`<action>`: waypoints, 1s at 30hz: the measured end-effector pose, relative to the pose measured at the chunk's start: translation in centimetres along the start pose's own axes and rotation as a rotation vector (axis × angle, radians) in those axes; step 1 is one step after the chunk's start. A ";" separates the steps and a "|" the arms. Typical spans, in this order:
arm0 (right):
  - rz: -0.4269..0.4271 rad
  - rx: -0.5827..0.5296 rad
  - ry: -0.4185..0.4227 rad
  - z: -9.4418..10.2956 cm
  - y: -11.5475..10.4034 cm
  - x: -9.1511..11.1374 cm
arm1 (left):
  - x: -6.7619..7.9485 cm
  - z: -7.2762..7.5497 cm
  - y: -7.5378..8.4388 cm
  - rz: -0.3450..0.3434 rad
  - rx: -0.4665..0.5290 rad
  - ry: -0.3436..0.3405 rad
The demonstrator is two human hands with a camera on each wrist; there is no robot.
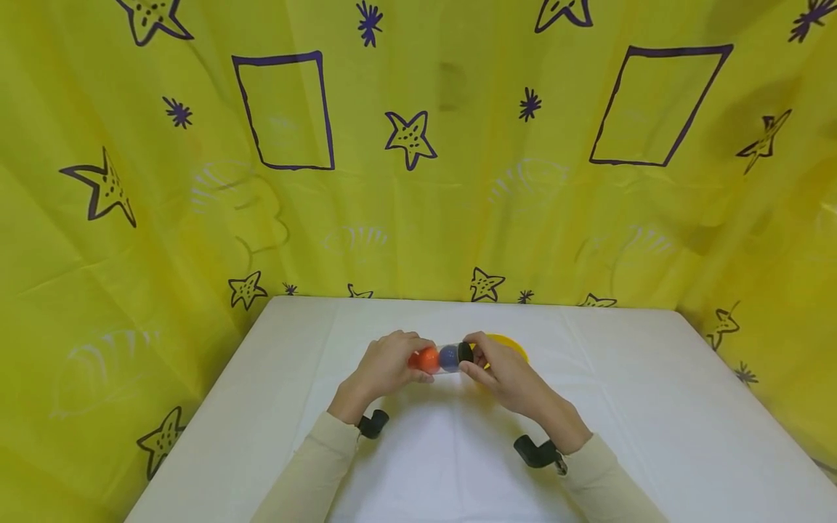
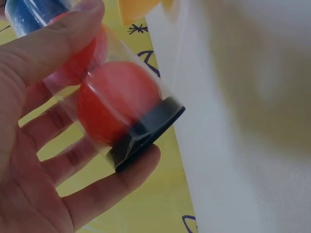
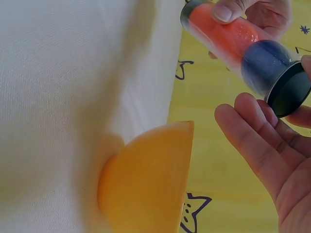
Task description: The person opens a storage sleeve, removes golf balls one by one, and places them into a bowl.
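A clear plastic tube (image 2: 114, 43) is held level above the table, with red-orange balls (image 2: 119, 99) and one blue ball (image 1: 448, 358) inside. My left hand (image 1: 390, 363) grips it around the red-orange part, thumb across the wall, a fingertip against the black end cap (image 2: 148, 131). At the other end, my right hand (image 1: 506, 372) pinches the dark cap (image 3: 290, 90) between thumb and finger, its remaining fingers extended. In the right wrist view this cap sits against the tube's end beside the blue ball (image 3: 266, 67).
A yellow bowl (image 3: 146, 179) stands on the white table (image 1: 418, 465) just behind my right hand. Yellow curtains (image 1: 418, 203) with star drawings hang beyond the table and along its sides. Black wrist mounts (image 1: 538, 452) stick out below both wrists.
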State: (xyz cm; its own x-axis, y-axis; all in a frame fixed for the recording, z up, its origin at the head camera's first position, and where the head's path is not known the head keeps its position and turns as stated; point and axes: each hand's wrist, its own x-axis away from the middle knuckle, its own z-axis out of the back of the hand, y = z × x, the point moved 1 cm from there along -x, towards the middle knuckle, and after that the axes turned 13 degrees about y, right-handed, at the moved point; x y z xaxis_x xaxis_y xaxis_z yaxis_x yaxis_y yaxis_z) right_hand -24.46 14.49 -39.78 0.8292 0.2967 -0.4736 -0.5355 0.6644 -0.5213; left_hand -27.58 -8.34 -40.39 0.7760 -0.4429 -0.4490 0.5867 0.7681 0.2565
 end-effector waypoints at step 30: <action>0.092 -0.049 0.089 1.0 0.2 -0.1 | 0.0 0.3 -1.2 0.045 0.033 -0.014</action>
State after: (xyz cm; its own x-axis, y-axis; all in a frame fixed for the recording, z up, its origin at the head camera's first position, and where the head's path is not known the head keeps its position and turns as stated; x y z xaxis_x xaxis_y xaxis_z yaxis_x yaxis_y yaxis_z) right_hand -24.48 15.26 -39.17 0.7597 0.2918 -0.5811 -0.6180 0.6019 -0.5057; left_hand -28.20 -9.40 -40.46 0.8049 -0.4145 -0.4247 0.5581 0.7719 0.3043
